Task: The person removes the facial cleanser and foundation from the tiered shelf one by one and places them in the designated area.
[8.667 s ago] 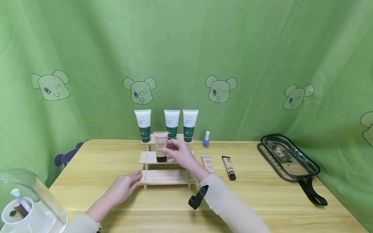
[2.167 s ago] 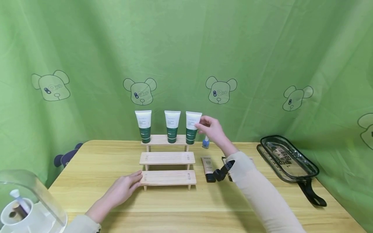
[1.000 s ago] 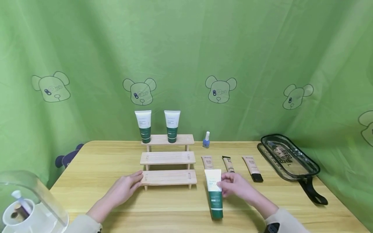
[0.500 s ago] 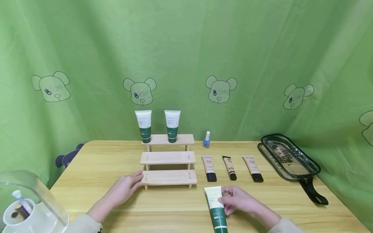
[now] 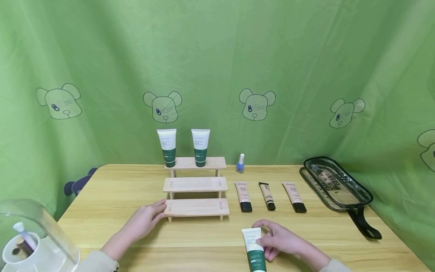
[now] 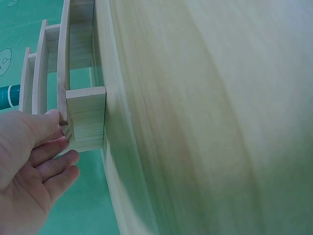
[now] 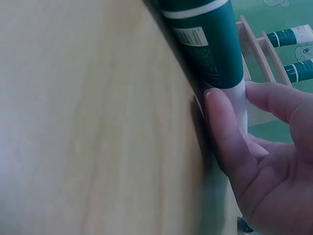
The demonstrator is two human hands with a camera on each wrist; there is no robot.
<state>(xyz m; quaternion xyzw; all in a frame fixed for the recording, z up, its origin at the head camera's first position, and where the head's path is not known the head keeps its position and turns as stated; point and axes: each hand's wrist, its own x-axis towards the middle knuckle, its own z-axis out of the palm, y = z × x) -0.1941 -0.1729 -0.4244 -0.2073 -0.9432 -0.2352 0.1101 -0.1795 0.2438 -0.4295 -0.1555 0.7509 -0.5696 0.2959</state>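
Observation:
My left hand (image 5: 144, 223) pinches the left end of the lowest step of a three-tier wooden display stand (image 5: 197, 207); in the left wrist view its thumb (image 6: 46, 122) lies on the board, with the fingers below. Low at the front of the table, my right hand (image 5: 280, 240) holds a white and green squeeze tube (image 5: 254, 249), its cap end cut off by the frame's bottom edge. The right wrist view shows this tube (image 7: 210, 54) between thumb and fingers, close to the tabletop. Two matching tubes, a left one (image 5: 167, 147) and a middle one (image 5: 200, 147), stand on the top step.
Right of the stand lie a pink BB cream tube (image 5: 243, 196), a slim black-capped tube (image 5: 267, 196) and another BB tube (image 5: 294, 197). Behind them stands blue nail polish (image 5: 240, 164). A clear black-rimmed pouch (image 5: 336, 185) lies far right; a clear-domed holder (image 5: 37, 241) stands front left.
A BB tube went from the middle step to the table's right. My right hand then took the right-hand green tube off the top step and brought it down to the front. The left hand stayed put.

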